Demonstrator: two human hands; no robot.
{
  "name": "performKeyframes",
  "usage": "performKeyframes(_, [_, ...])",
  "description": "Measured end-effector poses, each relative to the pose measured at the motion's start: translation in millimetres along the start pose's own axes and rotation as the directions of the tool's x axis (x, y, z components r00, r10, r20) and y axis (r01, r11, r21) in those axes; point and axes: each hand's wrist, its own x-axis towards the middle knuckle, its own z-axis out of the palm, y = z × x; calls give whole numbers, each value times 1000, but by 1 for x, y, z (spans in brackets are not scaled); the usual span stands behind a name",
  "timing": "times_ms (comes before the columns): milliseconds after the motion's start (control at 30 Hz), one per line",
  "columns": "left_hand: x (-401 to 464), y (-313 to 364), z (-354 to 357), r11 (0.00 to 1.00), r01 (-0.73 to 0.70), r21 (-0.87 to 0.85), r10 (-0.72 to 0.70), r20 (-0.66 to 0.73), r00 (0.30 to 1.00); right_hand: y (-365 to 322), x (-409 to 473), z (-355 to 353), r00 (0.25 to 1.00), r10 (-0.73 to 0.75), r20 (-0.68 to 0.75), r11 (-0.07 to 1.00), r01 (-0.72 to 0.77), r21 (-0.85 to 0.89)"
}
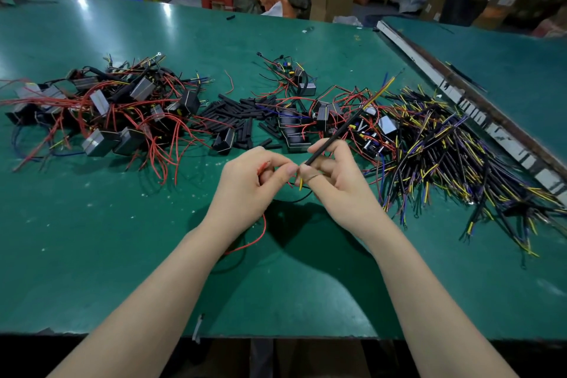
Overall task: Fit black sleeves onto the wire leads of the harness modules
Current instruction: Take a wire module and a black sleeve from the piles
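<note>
Two bare arms reach out over the green desk (92,239). Both hands meet in the middle, close above it.

On the left hand (248,184) the fingers are curled, and they pinch a thin red wire (259,236). That wire loops down under the wrist and lies on the desk.

On the right hand (334,178) the fingers are curled round a long black sleeve (334,135). It points up and away to the right, and yellow wires (383,87) stick out of its far end. A little yellow tip (301,183) pokes out low, between the two hands. The thumbs nearly touch there.

Behind the hands lies a heap of short black sleeves (236,115). To the left of it sits a big pile of harness modules (101,141) with red leads all tangled up. A smaller bunch of modules (325,116) sits just behind the right hand. Far to the right is a wide spread of black, yellow and blue wire bundles (454,156). A metal strip (460,95) runs along that edge of the desk.
</note>
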Motion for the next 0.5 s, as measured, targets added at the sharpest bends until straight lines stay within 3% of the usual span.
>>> performKeyframes(100, [0,-2,2,992,-1,128,-5,43,999,4,1,-1,995,-71,-77,986,58,-158])
performKeyframes(167, [0,-2,3,992,22,127,-26,31,999,4,2,-2,989,-112,-101,986,98,-138])
performKeyframes(267, [1,0,4,998,64,-18,-64,5,998,6,4,-2,986,-130,-100,991,128,-30])
performKeyframes(400, [-2,4,6,976,110,-188,-86,136,987,5,3,-1,991,-116,-65,993,117,10])
performKeyframes(500, [-3,5,6,946,167,-277,-129,151,980,1,4,-4,978,-155,-137,986,162,39])
